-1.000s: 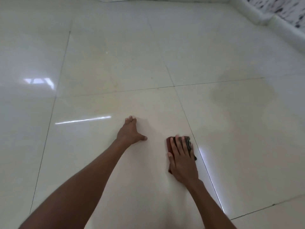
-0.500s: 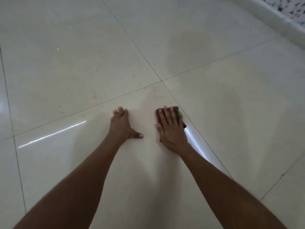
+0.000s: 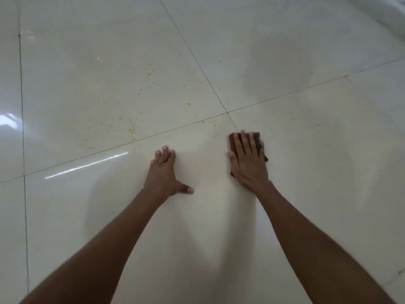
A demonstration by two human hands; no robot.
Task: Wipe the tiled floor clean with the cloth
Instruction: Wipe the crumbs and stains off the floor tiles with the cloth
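Note:
A small dark red and grey cloth [image 3: 232, 141] lies flat on the glossy cream tiled floor [image 3: 317, 150], just below the crossing of two grout lines. My right hand [image 3: 248, 162] presses on it with straight fingers and covers most of it. My left hand [image 3: 164, 174] rests flat on the same tile to the left, fingers forward and thumb out to the right. Orange-yellow specks and smears [image 3: 133, 106] are scattered over the tile beyond my left hand, up to the grout line.
A raised white skirting edge [image 3: 394, 16] runs along the top right corner. Grout lines cross at a point [image 3: 227, 112] just beyond the cloth. Bright light reflections [image 3: 87, 165] show on the left tiles.
My right hand has slid the cloth to the right, widening the gap to my left hand. The view has tilted further down and closer to the floor.

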